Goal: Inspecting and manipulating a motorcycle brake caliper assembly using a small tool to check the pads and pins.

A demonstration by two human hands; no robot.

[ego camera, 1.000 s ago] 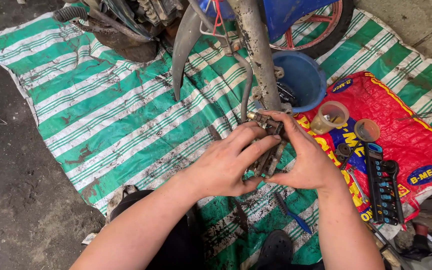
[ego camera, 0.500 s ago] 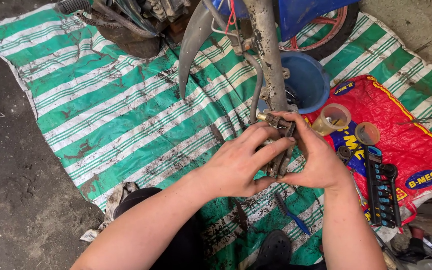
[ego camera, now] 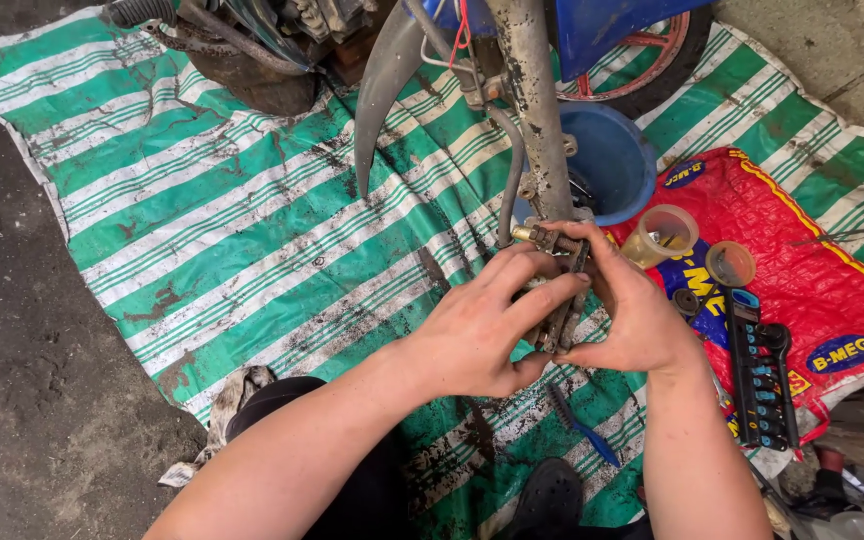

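Currently both hands are on a grimy metal part point(ego camera: 557, 300) at the foot of the rusty fork leg point(ego camera: 537, 130), held just above the middle of the striped green-and-white tarp point(ego camera: 202, 230). Left hand point(ego camera: 477, 335): fingers curled, thumb underneath, closed around the part's lower half. Right hand point(ego camera: 632, 315): fingertips pinching the upper end, thumb pressed to the lower end. Neither hand is open.

Status, as far as I can judge:
- Part looks like a brake caliper or bracket, dirty and oily. Can't tell whether it's fully off the leg or hanging by the grey hose point(ego camera: 512, 180) beside it; the hands hide the joint.
- Wheel end of the leg looks bare, so strip-down seems well along.
- No tool in either hand, so this reads as hand work: fitting or freeing, can't say which.

Staged nearby:
- blue basin point(ego camera: 612, 165) behind the leg, toward the tarp's far edge
- two small clear cups point(ego camera: 664, 235) point(ego camera: 730, 264) and a black socket rail point(ego camera: 760, 375) on the red sack point(ego camera: 812, 290) at the tarp's right edge
- blue brush point(ego camera: 582, 425) on the tarp at the near edge, untouched
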